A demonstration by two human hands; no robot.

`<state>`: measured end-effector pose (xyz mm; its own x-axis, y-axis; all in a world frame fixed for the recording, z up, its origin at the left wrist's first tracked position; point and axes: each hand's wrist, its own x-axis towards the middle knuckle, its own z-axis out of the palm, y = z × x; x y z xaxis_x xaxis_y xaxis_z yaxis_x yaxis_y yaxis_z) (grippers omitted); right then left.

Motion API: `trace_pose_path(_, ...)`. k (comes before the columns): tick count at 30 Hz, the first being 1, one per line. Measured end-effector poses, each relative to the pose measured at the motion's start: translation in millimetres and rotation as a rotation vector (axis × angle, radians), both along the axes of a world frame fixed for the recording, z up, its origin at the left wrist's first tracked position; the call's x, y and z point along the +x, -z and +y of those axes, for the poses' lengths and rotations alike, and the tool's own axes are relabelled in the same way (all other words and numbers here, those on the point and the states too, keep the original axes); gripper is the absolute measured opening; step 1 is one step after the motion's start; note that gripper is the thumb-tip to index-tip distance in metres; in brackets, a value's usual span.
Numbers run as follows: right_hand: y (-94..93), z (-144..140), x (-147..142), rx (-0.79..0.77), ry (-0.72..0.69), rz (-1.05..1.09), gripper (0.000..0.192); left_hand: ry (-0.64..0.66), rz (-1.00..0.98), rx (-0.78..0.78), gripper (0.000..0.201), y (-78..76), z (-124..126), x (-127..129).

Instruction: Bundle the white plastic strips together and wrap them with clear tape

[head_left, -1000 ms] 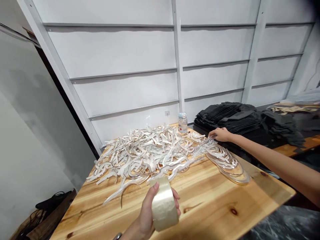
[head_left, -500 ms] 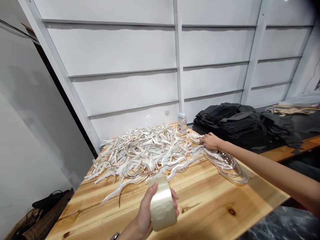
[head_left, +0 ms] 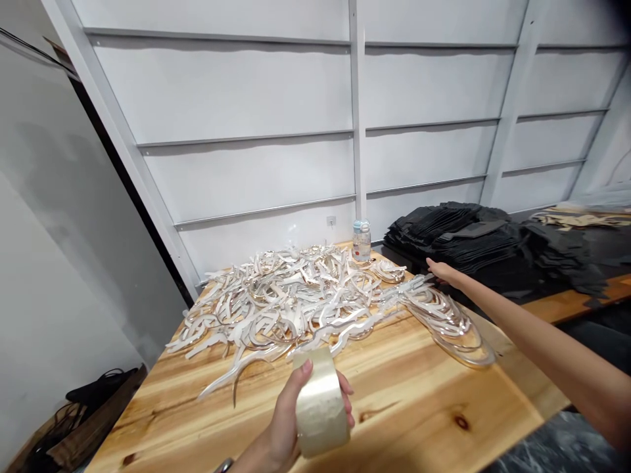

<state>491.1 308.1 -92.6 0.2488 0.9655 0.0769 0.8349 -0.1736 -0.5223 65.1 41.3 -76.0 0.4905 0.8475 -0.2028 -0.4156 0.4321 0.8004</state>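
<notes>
My left hand grips a roll of clear packing tape just above the near part of the wooden table. A big pile of white curved strips covers the table's far half. An overlapping row of glossy curved pieces runs along the pile's right side. My right hand reaches out over the far end of that row, flat, fingers stretched to the left, with nothing in it. I cannot tell whether it touches the pieces.
A small water bottle stands at the table's back edge. Stacks of black sheets lie on a bench to the right. Dark bags and cords sit on the floor at the left. White panelled walls close in behind.
My right hand has lifted off the white strips and pulled back to the right, and its fingers are now straighter. The left hand and tape roll have barely moved.
</notes>
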Motion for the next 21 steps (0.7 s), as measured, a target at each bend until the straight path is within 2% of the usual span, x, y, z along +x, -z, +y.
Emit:
trace_pose_path(4,13.7,7,2,-0.141,0.006,0.229,0.045,0.002,-0.009,0.007,0.060,-0.4,0,0)
trace_pose_path(9,16.1,18,-10,-0.176,-0.044,0.385,0.057,0.006,-0.005,0.002,0.060,1.3,0,0)
trace_pose_path(17,16.8,1,-24,-0.136,-0.048,0.402,0.050,0.009,-0.003,0.018,0.059,-0.9,-2,0)
trace_pose_path(21,2.4,-17,-32,-0.010,-0.025,0.336,0.044,0.023,0.002,0.043,0.058,0.2,-1,-1)
